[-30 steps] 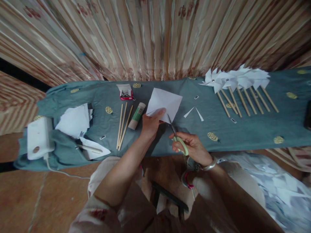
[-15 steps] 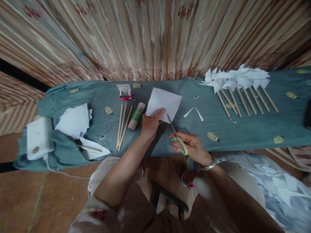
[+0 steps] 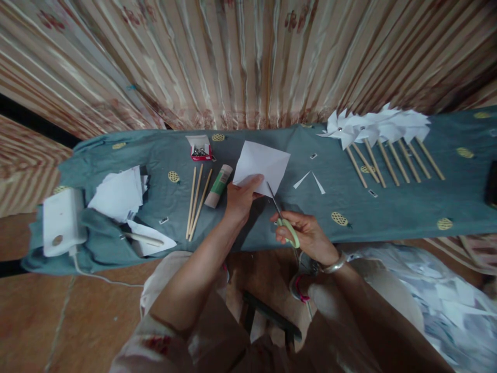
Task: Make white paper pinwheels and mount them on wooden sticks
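Observation:
A white square sheet of paper [image 3: 262,160] is pinched by its near edge in my left hand [image 3: 243,197], thumb on top. My right hand [image 3: 308,233] is closed around the light-green handles of a pair of scissors [image 3: 288,232]. The blades reach over the near right edge of the paper. Two thin white paper slivers [image 3: 318,183] lie on the cloth to the right. Left of the paper lie a glue stick [image 3: 219,186] and three wooden sticks [image 3: 193,204]. Behind them stands a small red box [image 3: 201,152] of metal pins.
Several paper pinwheels [image 3: 382,129] on sticks lie in a row at the back right. A stack of white paper [image 3: 116,194] and a white power adapter [image 3: 64,223] are at the left. Pleated curtains [image 3: 240,62] hang behind the table. A plastic bag [image 3: 454,300] with paper sits at lower right.
Almost nothing differs. The paper has shifted very slightly in my left hand, and the scissors stay at its near right edge.

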`<state>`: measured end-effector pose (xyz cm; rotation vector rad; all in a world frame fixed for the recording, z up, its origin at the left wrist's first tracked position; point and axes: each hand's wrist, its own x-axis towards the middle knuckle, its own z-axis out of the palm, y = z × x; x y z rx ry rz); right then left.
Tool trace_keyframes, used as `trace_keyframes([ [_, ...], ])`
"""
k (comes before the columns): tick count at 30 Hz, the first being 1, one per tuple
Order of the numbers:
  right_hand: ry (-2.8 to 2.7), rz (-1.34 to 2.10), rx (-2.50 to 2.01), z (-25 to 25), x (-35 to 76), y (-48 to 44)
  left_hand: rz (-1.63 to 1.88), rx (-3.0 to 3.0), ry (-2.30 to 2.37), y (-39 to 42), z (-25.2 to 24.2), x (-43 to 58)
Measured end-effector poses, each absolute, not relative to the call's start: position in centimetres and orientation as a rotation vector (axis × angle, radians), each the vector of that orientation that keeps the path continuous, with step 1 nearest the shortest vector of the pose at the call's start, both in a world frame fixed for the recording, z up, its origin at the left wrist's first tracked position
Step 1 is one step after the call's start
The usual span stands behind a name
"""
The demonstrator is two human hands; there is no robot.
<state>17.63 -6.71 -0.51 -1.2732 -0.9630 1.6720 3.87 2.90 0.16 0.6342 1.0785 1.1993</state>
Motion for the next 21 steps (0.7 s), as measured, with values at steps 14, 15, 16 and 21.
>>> trace_keyframes([
  [14,-0.958,1.669,-1.259,-0.3,17.51,-6.55,1.145,0.685,1.047,2.84,-0.2,3.59],
  [15,-0.967,1.661,-1.256,-0.34,17.55,-6.55,1.138,0.683,1.046,2.8,-0.19,3.61],
  [16,-0.973,1.653,-1.255,-0.39,17.58,-6.56,1.132,0.679,1.042,2.77,-0.16,3.63],
  [21,-0.991,1.648,-1.272,-0.68,17.69,-6.62,1.126,0.67,1.039,2.62,-0.01,3.66],
])
